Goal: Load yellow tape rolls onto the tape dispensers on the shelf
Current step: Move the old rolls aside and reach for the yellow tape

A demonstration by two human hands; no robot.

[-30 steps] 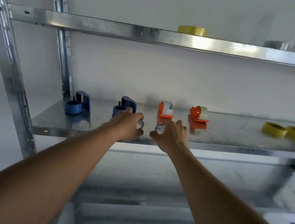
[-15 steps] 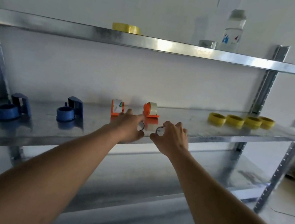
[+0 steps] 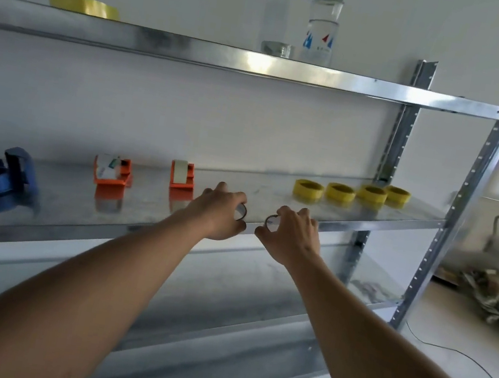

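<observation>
Both bare arms reach out over the front edge of the galvanised steel middle shelf (image 3: 352,217), the hands close together but not touching. The left hand (image 3: 221,213) has its fingers curled round a small pale ring with a dark rim (image 3: 241,212), apparently an empty tape core, and the right hand (image 3: 291,235) grips a second small ring of the same kind (image 3: 270,220) between thumb and curled fingers; the two rings face each other across a narrow gap just above the shelf's front lip. Off to the right on that same shelf, well apart from the hands, four yellow tape rolls (image 3: 351,193) lie flat in a row running back toward the perforated steel upright (image 3: 399,131). To the left of the hands stand two orange plastic tape dispensers, the nearer one (image 3: 181,175) carrying a pale roll and the farther one (image 3: 111,169) with something white on it that is too blurred to make out. Farther left sits a blue plastic tape dispenser (image 3: 1,175). On the upper steel shelf (image 3: 230,57) I can see another flat yellow tape roll (image 3: 82,5) at the left, and a clear plastic water bottle with a blue and red label (image 3: 323,24) standing upright beside a small greyish roll (image 3: 276,49).
</observation>
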